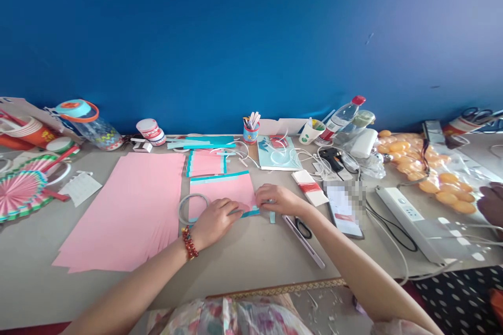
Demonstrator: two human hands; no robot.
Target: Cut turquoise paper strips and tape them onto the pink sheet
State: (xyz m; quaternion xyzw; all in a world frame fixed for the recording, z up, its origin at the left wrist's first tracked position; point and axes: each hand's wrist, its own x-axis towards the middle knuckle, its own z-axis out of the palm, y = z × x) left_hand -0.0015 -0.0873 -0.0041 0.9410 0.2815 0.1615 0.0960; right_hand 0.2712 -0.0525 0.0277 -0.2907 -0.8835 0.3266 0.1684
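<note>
A pink sheet of paper (223, 189) with teal strips along its top and bottom edges lies in front of me. My left hand (216, 220), with a beaded bracelet at the wrist, has its fingers together on the sheet's lower edge. At the right end of that edge, my right hand (279, 200) is closed with fingertips pinched at the paper; the exact grip is hidden. A short pale strip (272, 217) sticks out below the right hand. Partly over the sheet's left side lies a whitish ring-shaped tape roll (184, 212), next to my left hand.
Large pink sheets (129, 204) lie fanned at left; smaller teal-edged ones (206, 163) lie behind. Scissors (303, 228), a pale long case (304, 243), a phone (341, 209), a power strip (408, 220) and bagged orange balls (448, 188) occupy the right. A bottle (341, 118) leans near the wall.
</note>
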